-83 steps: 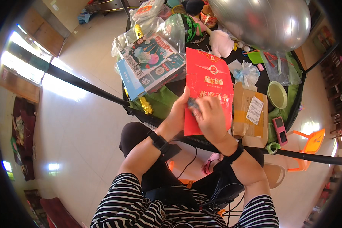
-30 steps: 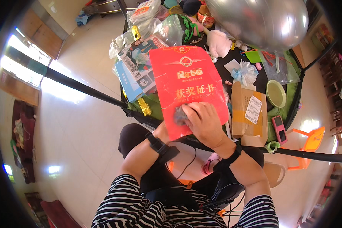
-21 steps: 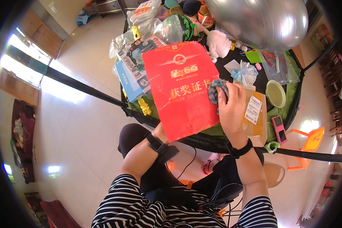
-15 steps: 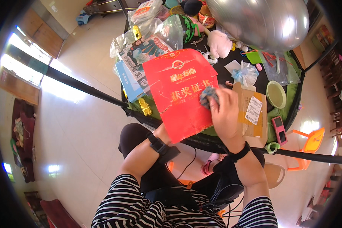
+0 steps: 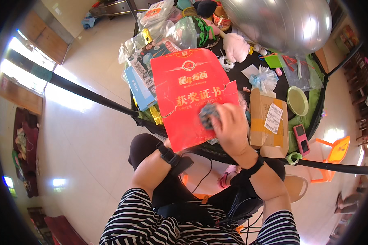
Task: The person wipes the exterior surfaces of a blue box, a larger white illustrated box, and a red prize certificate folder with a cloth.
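Note:
A red certificate cover (image 5: 176, 87) with gold print is held up over the table, tilted, its surface creased and its right edge torn. My left hand (image 5: 167, 143) grips it from below and behind; the fingers are hidden by the cover. In my right hand (image 5: 233, 127), slightly blurred, a dark grey crumpled cloth (image 5: 209, 116) is pinched against the lower right part of the cover's face. Just right of that hand lies an open cardboard box (image 5: 257, 118) with a white label.
The black-topped round table (image 5: 241, 71) is crowded. Plastic bags (image 5: 184, 34) and a blue booklet (image 5: 138, 87) lie left, a large silver balloon (image 5: 280, 24) far right. A green bowl (image 5: 297, 101) and pink phone-shaped item (image 5: 301, 139) sit right, near an orange chair (image 5: 335, 151).
My right hand has moved left and slightly down across the cover with the cloth. The cover has turned a little more upright. A person's legs have come into view at the lower right.

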### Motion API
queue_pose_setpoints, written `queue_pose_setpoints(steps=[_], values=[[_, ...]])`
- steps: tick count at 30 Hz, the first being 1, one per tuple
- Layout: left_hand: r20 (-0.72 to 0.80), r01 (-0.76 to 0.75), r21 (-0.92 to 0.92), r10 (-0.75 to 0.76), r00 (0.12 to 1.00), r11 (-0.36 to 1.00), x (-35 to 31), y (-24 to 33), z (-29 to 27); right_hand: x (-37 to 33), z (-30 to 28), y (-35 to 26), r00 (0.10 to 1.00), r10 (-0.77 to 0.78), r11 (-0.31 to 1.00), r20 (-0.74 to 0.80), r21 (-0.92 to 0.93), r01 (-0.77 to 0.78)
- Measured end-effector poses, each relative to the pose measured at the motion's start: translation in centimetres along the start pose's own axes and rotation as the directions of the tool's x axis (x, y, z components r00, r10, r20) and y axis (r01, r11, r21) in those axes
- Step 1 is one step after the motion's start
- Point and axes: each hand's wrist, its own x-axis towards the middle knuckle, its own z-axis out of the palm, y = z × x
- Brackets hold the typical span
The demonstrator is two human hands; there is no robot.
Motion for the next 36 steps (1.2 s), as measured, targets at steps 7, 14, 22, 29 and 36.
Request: queue_pose_setpoints(steps=[7,14,22,29,36], values=[[0.049,0.020,-0.058,-0.017,0.999,0.998,1.0,0.1,1.7,0.6,-0.6,3.9,0.922,0.299,0.949,-0.245,-0.028,-0.315],[0.046,0.034,-0.067,-0.031,0.998,0.997,1.0,0.0,1.3,0.1,-0.5,3.2,0.909,0.391,0.920,-0.146,0.022,-0.392],[-0.026,0.012,-0.032,-0.013,1.000,0.999,-0.3,-0.1,-0.9,-1.0,1.0,-2.4,0.998,0.024,0.982,0.057,0.186,-0.034],[-0.048,0.029,-0.035,-0.030,0.998,0.999,-0.8,0.0,-1.5,-1.4,1.2,-4.1,0.944,-0.283,0.940,0.172,0.245,0.237],[0.104,-0.076,0.029,0.073,0.992,0.997,2.1,0.4,0.2,-1.1,0.5,-0.5,0.991,0.128,0.987,-0.041,0.106,-0.123]])
